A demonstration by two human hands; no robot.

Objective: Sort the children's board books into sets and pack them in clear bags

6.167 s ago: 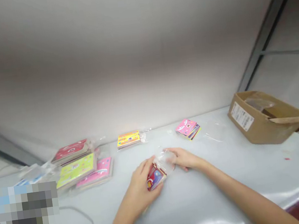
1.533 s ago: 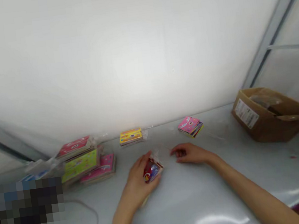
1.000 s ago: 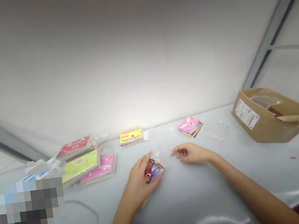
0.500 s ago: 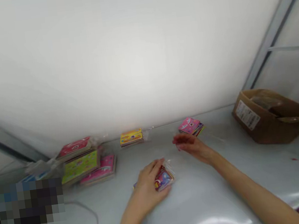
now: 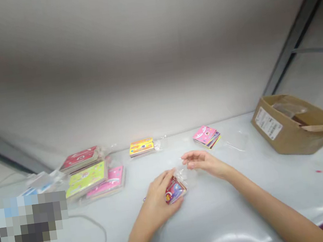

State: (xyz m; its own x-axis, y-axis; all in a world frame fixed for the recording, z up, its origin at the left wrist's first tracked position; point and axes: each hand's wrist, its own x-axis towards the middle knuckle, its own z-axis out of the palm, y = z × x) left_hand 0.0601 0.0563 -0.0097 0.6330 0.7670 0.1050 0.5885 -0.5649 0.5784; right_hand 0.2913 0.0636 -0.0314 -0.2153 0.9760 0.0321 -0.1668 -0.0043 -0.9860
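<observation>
My left hand (image 5: pixel 160 200) is wrapped over a small bagged stack of colourful cards (image 5: pixel 176 189) near the middle of the table, thumb and fingers on its two sides. Clear plastic of the bag (image 5: pixel 183 173) sticks out at the upper right of the stack. Just right of that plastic is my right hand (image 5: pixel 203 164), its fingers bent and close together; whether they pinch the film is too small to tell. Beyond it lies a fanned stack with a pink top card (image 5: pixel 205 135). A yellow bagged stack (image 5: pixel 141 146) lies by the wall.
Bagged red (image 5: pixel 80 158), green (image 5: pixel 86 179) and pink (image 5: pixel 115 179) stacks are piled at the left. An open cardboard box (image 5: pixel 288 136) with plastic inside stands at the right. A thin cable (image 5: pixel 101 228) curves across the left of the table. Clear film (image 5: pixel 237 140) lies beside the fanned stack.
My right hand has moved slightly left and down, towards the bag's plastic end. My left hand stays on the stack. The wall looks darker.
</observation>
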